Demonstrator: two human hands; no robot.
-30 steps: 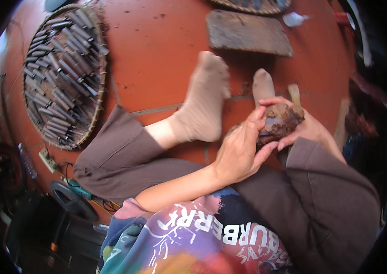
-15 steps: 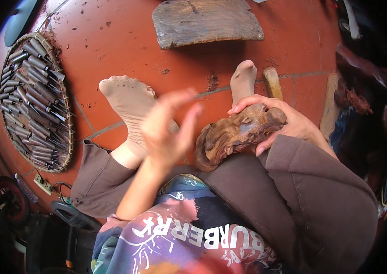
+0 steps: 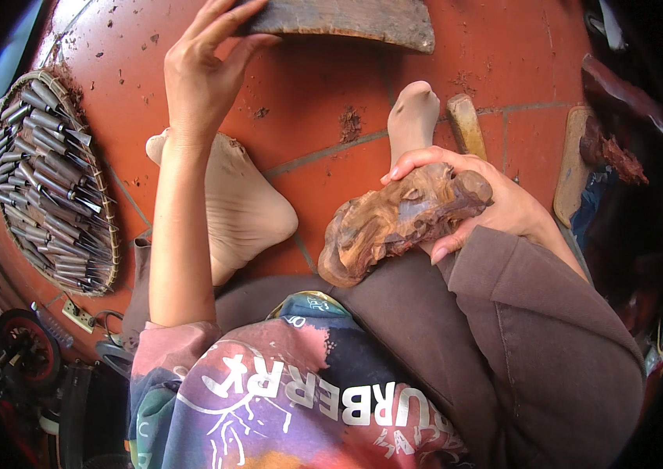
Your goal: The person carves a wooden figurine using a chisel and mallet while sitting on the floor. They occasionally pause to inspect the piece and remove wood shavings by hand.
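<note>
My left hand (image 3: 210, 66) reaches forward to the left end of a worn, curved wooden board (image 3: 347, 23). Its fingers lie over the top of that end, with the thumb at the near edge; the board's far side is cut off by the picture. In my right hand (image 3: 499, 199) is a brown carved wood piece (image 3: 402, 219), knobbly and partly smooth, held above my thigh. The fingers wrap its far side and the thumb presses from below. A wooden mallet-like handle (image 3: 468, 129) lies just beyond this hand, its other end hidden.
An oval woven basket (image 3: 112, 234) full of wooden-handled carving tools (image 3: 54, 180) lies at the left. My socked feet (image 3: 237, 211) rest on red floor tiles with wood shavings (image 3: 351, 123). A power strip (image 3: 79, 316) is at lower left; reddish wood pieces (image 3: 620, 156) lie at right.
My left hand has moved forward and left from above my foot to the end of the board. My right hand still holds the carved wood piece. The view has shifted slightly.
</note>
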